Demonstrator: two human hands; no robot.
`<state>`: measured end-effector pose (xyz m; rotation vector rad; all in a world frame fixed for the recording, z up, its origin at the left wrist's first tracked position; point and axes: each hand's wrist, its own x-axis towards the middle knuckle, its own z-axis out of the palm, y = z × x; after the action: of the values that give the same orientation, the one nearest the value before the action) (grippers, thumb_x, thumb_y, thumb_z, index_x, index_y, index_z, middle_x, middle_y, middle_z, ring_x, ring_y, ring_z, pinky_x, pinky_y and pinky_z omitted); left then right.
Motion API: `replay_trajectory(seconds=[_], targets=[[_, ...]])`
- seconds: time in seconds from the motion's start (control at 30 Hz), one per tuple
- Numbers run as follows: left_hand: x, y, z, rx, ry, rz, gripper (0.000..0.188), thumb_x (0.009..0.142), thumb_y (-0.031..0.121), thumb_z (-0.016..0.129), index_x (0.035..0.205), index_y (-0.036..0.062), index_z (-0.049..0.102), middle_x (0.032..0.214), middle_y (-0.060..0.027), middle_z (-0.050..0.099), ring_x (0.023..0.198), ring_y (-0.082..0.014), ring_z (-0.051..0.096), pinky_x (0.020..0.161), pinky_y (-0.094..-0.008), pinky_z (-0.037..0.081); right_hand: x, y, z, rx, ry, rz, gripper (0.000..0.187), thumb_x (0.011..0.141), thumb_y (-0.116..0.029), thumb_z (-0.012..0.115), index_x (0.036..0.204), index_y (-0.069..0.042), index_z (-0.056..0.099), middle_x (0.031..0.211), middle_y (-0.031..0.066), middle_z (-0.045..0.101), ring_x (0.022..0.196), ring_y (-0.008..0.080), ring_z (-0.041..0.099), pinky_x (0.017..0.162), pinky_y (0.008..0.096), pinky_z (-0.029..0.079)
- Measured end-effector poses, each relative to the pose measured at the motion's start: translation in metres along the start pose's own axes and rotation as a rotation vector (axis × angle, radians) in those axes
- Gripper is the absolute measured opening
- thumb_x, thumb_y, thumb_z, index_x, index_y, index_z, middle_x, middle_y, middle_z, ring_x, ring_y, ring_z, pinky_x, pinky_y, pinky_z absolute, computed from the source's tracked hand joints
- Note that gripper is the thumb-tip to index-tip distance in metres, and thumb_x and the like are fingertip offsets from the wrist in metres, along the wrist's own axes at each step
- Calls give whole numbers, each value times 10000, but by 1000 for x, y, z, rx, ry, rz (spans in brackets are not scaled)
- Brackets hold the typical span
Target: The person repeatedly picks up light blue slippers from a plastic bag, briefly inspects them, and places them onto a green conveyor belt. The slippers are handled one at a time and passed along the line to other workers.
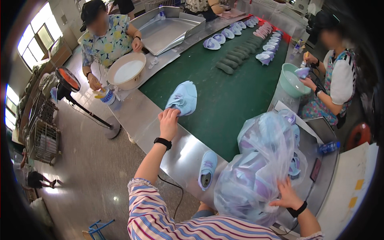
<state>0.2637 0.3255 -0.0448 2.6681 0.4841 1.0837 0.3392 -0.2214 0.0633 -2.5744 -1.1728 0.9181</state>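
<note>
Nearest the body, on the right, the right hand (287,195) rests with fingers spread against a bulging, translucent plastic bag (256,172) packed with light-blue and lilac shoes; creased, shiny film blurs them, so I cannot count them or tell how each lies, and the bag's underside is out of sight. To the bag's left, on the bare edge of the grey metal bench (188,149), lies 1 light-blue fabric shoe with lilac laces (208,170), its dark opening toward the body and its long axis running away, toe outward. It sits between the 2 hands, seemingly nearer the left, with the bag between it and the right. Farther out, the left hand (169,122) is closed at the heel end of a pale-blue lace-up shoe (183,99), over the near border of the flat dark-green work surface (236,116). That shoe lies straight ahead of the fingers, long axis leading away and slightly right, toe farthest. The fingers cover part of its heel, the thumb is hard to make out, and I cannot tell whether its sole touches the surface. At the far end, rows of dark grey-green oblong pieces (233,58) shrink until single ones are indistinct.
</note>
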Motion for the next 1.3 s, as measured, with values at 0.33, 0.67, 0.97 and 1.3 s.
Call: replay_trajectory(seconds=[0.33, 0.67, 0.97, 1.3], targets=[[133, -118, 41, 595, -129, -31, 570, 803, 84, 530, 1348, 108, 369, 1487, -137, 179, 1356, -379, 181, 884, -394, 486, -3, 1, 7, -21, 62, 8, 1064, 577, -621, 720, 1347, 11, 347, 1350, 330, 311, 1286, 552, 142, 1066, 555, 176], [-103, 94, -18, -426, -1132, 100, 929, 669, 331, 756, 1393, 42, 251, 1428, -303, 152, 1258, -458, 320, 1034, -437, 328, 3, -3, 8, 9, 76, 54, 1059, 527, -459, 800, 1361, -15, 322, 1377, 255, 320, 1305, 496, 168, 1076, 498, 217], [-222, 155, -4, -419, -523, -518, 813, 668, 127, 669, 1379, 83, 277, 1311, -204, 419, 1178, -377, 445, 942, -442, 412, 0, -7, 7, 40, 156, 3, 945, 606, -414, 779, 1359, -43, 347, 1361, 216, 358, 1292, 431, 259, 1048, 456, 279], [-140, 204, -63, -429, -325, -151, 818, 661, 118, 670, 1373, 25, 279, 1369, -228, 323, 1274, -422, 282, 1032, -501, 248, -82, 22, -32, 147, 730, -61, 519, 699, -188, 701, 1158, -12, 534, 943, 141, 636, 772, 232, 621, 680, 336, 487]])
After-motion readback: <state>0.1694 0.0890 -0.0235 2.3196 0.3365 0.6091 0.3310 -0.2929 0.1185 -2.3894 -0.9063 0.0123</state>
